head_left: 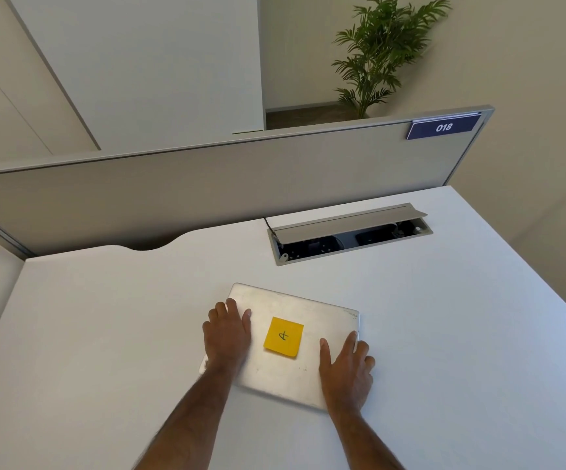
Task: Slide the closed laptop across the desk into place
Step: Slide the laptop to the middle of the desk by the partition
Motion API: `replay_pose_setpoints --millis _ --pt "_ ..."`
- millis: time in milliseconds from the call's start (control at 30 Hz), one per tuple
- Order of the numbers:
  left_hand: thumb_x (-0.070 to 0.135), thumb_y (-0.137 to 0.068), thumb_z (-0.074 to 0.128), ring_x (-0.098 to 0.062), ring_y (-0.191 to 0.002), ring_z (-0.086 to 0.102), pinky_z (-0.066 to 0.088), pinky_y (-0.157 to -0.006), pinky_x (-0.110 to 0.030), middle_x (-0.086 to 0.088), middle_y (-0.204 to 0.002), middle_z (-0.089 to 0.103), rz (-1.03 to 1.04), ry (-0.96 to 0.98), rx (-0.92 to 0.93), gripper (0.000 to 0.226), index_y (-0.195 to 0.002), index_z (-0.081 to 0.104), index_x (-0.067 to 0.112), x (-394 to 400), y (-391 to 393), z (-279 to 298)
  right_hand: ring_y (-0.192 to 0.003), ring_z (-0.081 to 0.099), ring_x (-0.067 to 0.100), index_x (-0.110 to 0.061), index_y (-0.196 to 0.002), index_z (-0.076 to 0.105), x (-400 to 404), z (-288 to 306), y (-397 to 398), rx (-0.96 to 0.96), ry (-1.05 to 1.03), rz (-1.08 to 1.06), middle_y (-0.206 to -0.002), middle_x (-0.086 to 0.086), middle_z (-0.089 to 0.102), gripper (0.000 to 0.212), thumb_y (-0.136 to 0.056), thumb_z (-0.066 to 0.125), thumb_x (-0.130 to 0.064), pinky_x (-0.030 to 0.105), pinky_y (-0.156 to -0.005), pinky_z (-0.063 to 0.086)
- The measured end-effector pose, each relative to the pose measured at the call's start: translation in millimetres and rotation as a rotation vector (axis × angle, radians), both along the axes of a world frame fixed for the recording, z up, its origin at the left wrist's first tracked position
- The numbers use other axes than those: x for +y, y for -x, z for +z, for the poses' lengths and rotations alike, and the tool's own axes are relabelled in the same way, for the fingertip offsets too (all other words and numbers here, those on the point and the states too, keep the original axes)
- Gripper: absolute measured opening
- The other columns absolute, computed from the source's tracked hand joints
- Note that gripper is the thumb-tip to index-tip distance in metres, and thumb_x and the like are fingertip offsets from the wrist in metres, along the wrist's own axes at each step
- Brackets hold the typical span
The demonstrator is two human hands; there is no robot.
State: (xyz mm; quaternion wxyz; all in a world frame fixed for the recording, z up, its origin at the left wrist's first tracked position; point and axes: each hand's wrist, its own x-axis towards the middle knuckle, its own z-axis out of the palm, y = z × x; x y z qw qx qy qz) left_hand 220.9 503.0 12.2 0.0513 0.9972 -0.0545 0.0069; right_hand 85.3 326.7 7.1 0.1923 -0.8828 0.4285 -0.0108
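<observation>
This is an office workstation. A white desk (444, 334) backs onto a grey partition screen (207, 188) that carries a blue number plate (443, 127) reading 018, and a cable box (349, 235) with its flap raised is set into the desktop. Beyond the screen stand plain white cabinets (146, 69) and a potted palm (383, 52).
</observation>
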Motion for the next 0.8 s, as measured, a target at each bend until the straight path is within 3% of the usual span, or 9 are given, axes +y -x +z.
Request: replay_pose_setpoints --millis 233,400,567,800 --pt "0.042 -0.098 0.052 -0.035 -0.083 0.060 0.049 -0.062 -0.042 -0.017 -0.094 0.062 -0.001 -0.017 -0.025 0.042 -0.109 0.059 0.002 0.5 1.8 -1.6 -0.101 0.053 0.031 -0.008 -0.145 0.040 0.4 -1.7 -0.4 -0.003 0.002 -0.007 -0.121 0.012 0.054 0.073 -0.095 0.046 -0.062 0.042 -0.068 0.056" --pt "0.044 -0.101 0.043 -0.033 -0.089 0.059 0.048 -0.067 -0.042 -0.015 -0.101 0.061 0.008 -0.041 -0.015 0.044 -0.115 0.056 0.004 -0.9 2.8 -2.5 -0.103 0.053 0.031 -0.007 -0.148 0.037 6.7 -1.9 -2.6 0.021 0.022 -0.024 -0.125 0.013 0.053 0.072 -0.097 0.043 -0.058 0.042 -0.072 0.052" --pt "0.044 -0.102 0.042 -0.032 -0.090 0.059 0.048 -0.067 -0.042 -0.015 -0.101 0.062 0.021 -0.062 -0.020 0.043 -0.114 0.057 0.006 -1.7 4.3 -2.8 -0.098 0.050 0.031 -0.003 -0.149 0.033 18.0 -2.3 -8.2 0.055 0.038 -0.054 -0.128 0.015 0.048 0.083 -0.094 0.042 -0.064 0.042 -0.073 0.046" --pt "0.043 -0.101 0.046 -0.033 -0.085 0.059 0.048 -0.064 -0.042 -0.016 -0.097 0.061 0.026 -0.064 -0.047 0.041 -0.111 0.059 0.005 -0.8 5.2 -6.2 -0.096 0.052 0.032 -0.002 -0.145 0.039 11.7 -8.3 -7.4 0.009 -0.009 -0.048 -0.122 0.016 0.052 0.088 -0.088 0.053 -0.068 0.042 -0.072 0.049"
